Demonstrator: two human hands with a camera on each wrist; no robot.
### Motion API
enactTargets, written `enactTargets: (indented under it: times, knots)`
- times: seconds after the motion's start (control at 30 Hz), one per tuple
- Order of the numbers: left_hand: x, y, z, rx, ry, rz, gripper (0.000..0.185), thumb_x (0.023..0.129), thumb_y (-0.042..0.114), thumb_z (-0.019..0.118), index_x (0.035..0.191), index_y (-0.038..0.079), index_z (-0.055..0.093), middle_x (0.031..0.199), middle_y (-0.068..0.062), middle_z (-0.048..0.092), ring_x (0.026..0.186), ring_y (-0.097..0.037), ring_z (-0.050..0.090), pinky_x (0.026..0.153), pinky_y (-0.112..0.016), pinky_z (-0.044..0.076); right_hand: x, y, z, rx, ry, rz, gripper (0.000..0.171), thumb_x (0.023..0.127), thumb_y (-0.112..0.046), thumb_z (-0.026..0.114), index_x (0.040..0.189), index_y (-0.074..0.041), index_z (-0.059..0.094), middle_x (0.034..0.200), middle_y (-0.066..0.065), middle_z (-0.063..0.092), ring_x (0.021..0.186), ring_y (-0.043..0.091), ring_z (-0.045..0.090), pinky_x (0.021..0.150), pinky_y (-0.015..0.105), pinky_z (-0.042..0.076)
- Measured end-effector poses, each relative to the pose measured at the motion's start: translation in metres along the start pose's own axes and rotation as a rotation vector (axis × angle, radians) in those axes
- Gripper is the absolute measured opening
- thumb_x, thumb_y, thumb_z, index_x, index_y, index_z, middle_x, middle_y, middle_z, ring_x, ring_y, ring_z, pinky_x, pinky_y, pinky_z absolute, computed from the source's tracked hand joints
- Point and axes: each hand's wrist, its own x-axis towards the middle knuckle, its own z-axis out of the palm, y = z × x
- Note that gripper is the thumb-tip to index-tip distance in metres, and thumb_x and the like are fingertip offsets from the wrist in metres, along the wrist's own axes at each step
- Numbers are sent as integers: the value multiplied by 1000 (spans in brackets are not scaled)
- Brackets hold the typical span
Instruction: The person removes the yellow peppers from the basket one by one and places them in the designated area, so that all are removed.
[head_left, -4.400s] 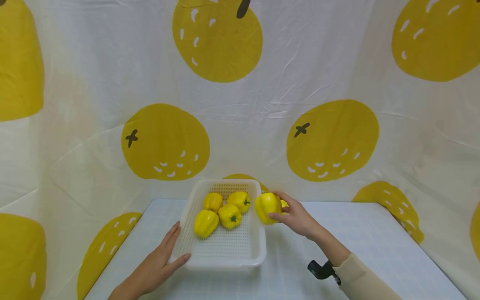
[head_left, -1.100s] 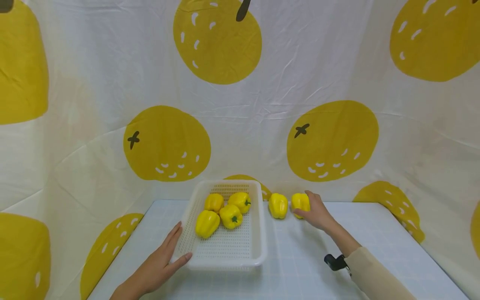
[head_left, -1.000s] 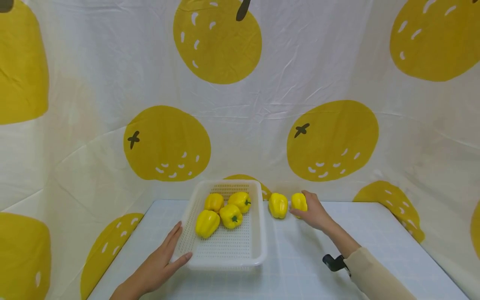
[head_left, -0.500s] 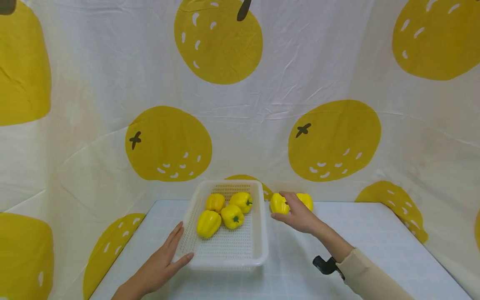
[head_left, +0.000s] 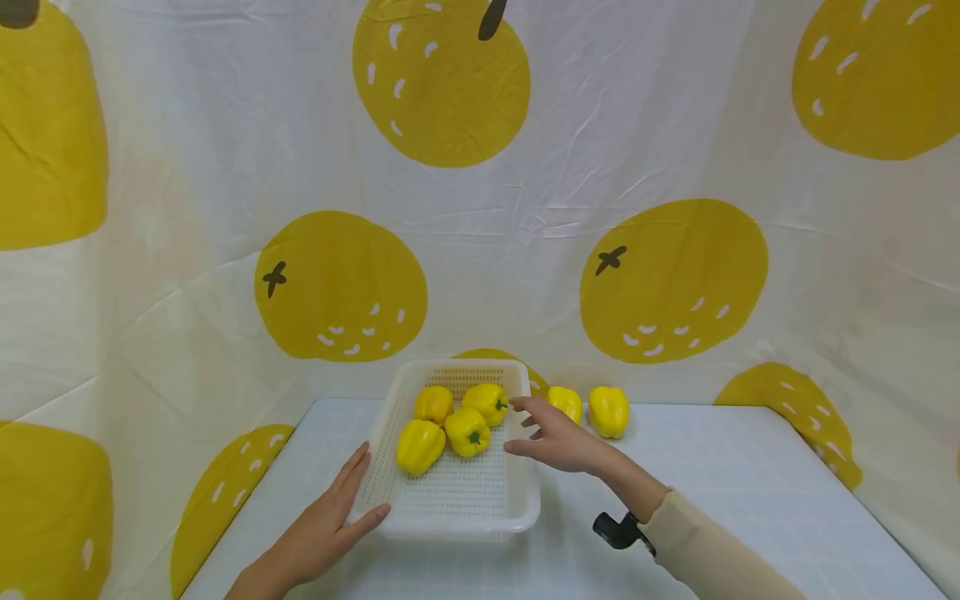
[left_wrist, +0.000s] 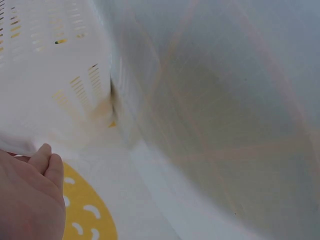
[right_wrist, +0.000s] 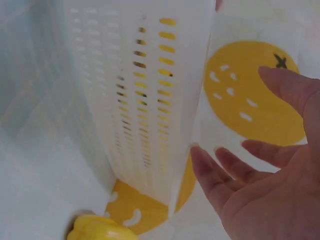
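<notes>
A white perforated plastic basket (head_left: pixel 450 525) stands on the table with several yellow bell peppers (head_left: pixel 420 447) inside. My left hand (head_left: pixel 315 533) rests against its front left corner, fingers straight along the side and thumb on the front rim; the left wrist view shows those fingertips at the basket (left_wrist: pixel 45 100). Over the right rim hovers my right hand (head_left: pixel 558 437), fingers loosely bent and apart, holding nothing. In the right wrist view that hand (right_wrist: pixel 270 185) is beside the slotted basket wall (right_wrist: pixel 145 100). Behind it, one pepper (head_left: pixel 564 402) is partly hidden; another pepper (head_left: pixel 609 412) lies further right.
The table (head_left: pixel 720 492) has a pale blue checked cover. Behind it hangs a white curtain (head_left: pixel 502 275) printed with large yellow fruit. A black camera mount (head_left: pixel 618 531) is strapped at my right wrist, beside a beige sleeve (head_left: pixel 712 546).
Earlier my right hand held a bell pepper beside the basket. It let go at the right-hand pepper on the table, then moved left to the basket's right rim. The left hand stayed put.
</notes>
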Motion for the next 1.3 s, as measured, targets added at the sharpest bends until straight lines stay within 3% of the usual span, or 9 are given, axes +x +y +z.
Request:
enactTargets:
  times: [0.3,0.57,0.8,1.13,1.3]
  knots:
    - [0,1,-1,-6,-3,2,105,92,78,48,166,12,12,173,-6,4,153,-36,26,116,-64,30,25,-20,17,-42,-112,-108,65,94,-34,74,148,-6,49,145,17,54,125,33,57,95,43,56]
    - [-1,1,-2,-10,-9,-4,104,92,77,48,166,12,12,173,-5,5,152,-36,27,115,-64,31,49,-44,34,-70,-184,-92,63,94,-34,74,148,-10,51,143,12,57,125,32,59,101,45,52]
    - [-1,-1,-2,-6,-10,4,102,94,75,48,166,12,13,173,-5,5,152,-36,28,115,-64,31,72,-52,48,-57,-235,-7,67,93,-37,76,149,-10,49,144,15,56,123,26,59,103,45,52]
    - [-2,0,-3,-6,-7,18,100,95,74,49,165,11,15,173,-3,5,152,-34,27,115,-63,31,92,-47,71,-47,-287,144,80,90,-39,78,155,-8,42,156,12,46,137,30,48,115,53,39]
    - [-1,1,-3,-7,-11,10,101,95,74,49,165,11,15,173,-4,5,152,-35,27,115,-64,31,97,-46,80,4,-308,204,84,90,-40,79,156,-7,40,150,12,51,126,27,56,110,52,45]
